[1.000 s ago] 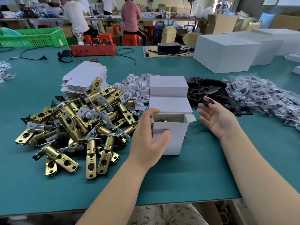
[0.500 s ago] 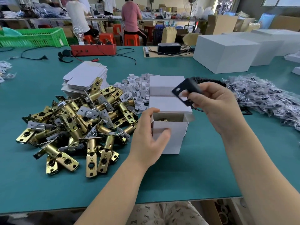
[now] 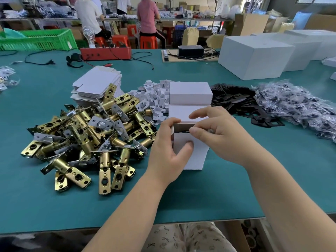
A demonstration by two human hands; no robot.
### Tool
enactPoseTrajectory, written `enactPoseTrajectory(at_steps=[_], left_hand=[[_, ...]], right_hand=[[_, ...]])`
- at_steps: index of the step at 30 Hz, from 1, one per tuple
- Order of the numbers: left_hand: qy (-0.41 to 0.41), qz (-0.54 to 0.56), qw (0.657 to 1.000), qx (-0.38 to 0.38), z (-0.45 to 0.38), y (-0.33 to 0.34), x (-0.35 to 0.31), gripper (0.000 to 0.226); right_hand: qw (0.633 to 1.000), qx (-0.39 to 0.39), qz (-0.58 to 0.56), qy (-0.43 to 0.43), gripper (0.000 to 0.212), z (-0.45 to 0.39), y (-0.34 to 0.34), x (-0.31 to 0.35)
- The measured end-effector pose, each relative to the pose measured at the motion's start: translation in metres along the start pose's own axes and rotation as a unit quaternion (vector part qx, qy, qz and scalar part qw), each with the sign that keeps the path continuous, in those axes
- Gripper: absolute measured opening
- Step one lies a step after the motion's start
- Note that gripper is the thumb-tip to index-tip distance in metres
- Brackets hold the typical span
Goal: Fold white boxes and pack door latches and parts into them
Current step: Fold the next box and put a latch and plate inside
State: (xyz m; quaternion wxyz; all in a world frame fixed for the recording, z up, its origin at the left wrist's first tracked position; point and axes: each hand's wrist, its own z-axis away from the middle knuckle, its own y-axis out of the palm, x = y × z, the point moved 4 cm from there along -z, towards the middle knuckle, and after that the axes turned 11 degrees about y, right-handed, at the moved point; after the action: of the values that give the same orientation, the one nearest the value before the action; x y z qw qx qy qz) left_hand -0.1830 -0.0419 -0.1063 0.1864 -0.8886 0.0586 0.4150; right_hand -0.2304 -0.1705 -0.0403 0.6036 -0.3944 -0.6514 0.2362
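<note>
The open white box (image 3: 190, 151) stands upright at the table (image 3: 236, 188) centre, its mouth up; the left hand (image 3: 169, 148) grips its near-left corner, thumb on the front wall, fingers curled over the rim; the right hand (image 3: 218, 135) sits over the mouth, fingers bent down into it, and whether it pinches a part cannot be told, since the fingertips hide the contents. Two closed white boxes (image 3: 190, 95) lie at twelve o'clock; the heap of brass door latches (image 3: 85, 135) at nine; flat box blanks (image 3: 96, 84) at eleven; black plates (image 3: 236, 102) at one; bagged parts (image 3: 300, 106) at two.

Risk, as judged: a part jammed crosswise would bulge the thin wall or block the flap; a loosened left grip could tip the box.

No legible brand, label or writing on any item.
</note>
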Motion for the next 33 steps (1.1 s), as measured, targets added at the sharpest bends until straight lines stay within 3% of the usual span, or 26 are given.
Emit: enactPoseTrajectory(at_steps=[5, 13, 17, 20, 25, 28, 33], left_hand=[[0.003, -0.009, 1.0, 0.005, 0.0, 0.0, 0.0, 0.042], [-0.001, 0.016, 1.0, 0.017, 0.0, 0.0, -0.002, 0.05], [-0.026, 0.049, 0.997, 0.054, 0.001, 0.0, 0.0, 0.064], [-0.028, 0.069, 0.996, 0.043, 0.002, 0.0, 0.001, 0.061], [-0.028, 0.102, 0.993, 0.049, 0.005, 0.009, 0.002, 0.055], [-0.029, 0.126, 0.99, 0.06, 0.006, 0.016, 0.003, 0.052], [-0.021, 0.099, 0.99, 0.097, 0.006, 0.017, 0.004, 0.055]], right_hand=[[0.998, 0.053, -0.009, 0.021, 0.045, 0.003, 0.008, -0.004], [0.998, 0.056, 0.015, -0.007, 0.03, 0.004, 0.009, -0.006], [0.997, 0.014, -0.072, 0.0, 0.023, 0.007, 0.005, -0.014], [0.985, -0.057, -0.161, 0.017, 0.02, 0.007, -0.005, -0.025], [0.922, -0.231, -0.277, 0.143, 0.016, -0.005, -0.028, -0.088], [0.909, -0.268, -0.193, 0.254, 0.02, -0.019, -0.045, -0.146], [0.912, -0.168, 0.093, 0.363, 0.045, -0.043, -0.061, -0.215]])
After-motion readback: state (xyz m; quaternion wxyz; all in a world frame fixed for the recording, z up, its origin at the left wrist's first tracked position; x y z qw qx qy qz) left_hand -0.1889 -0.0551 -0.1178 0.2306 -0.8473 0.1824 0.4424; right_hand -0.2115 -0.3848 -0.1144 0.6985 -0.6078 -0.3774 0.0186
